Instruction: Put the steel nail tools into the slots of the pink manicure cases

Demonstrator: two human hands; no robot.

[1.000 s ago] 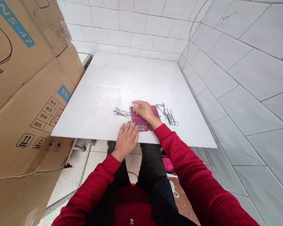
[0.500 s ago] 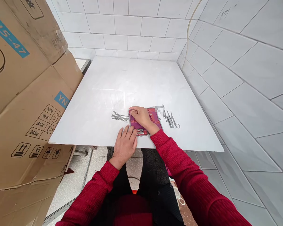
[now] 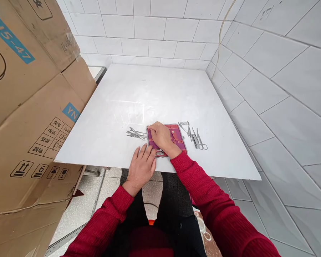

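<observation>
Purple case: open on the table near its front edge, red along its rim; the case lies partly under both hands, with orange stitching across the inside.
Right hand: over the case's left half, the right hand has its fingers curled in and thumb side toward the upper left corner; whether they grip a tool cannot be told, as the hand hides it.
Left hand: palm down, the left hand has its fingers stretched and slightly apart, fingertips at the case's lower left corner, grasping nothing visible.
Pocket: metal tools at the case's lower left, partly covered by the left fingertips.
Left pile: thin metal tools crossed over one another, just beside the case.
Right group: scissors, a clipper and further metal pieces.
Carton: a big brown box at the table's left.
</observation>
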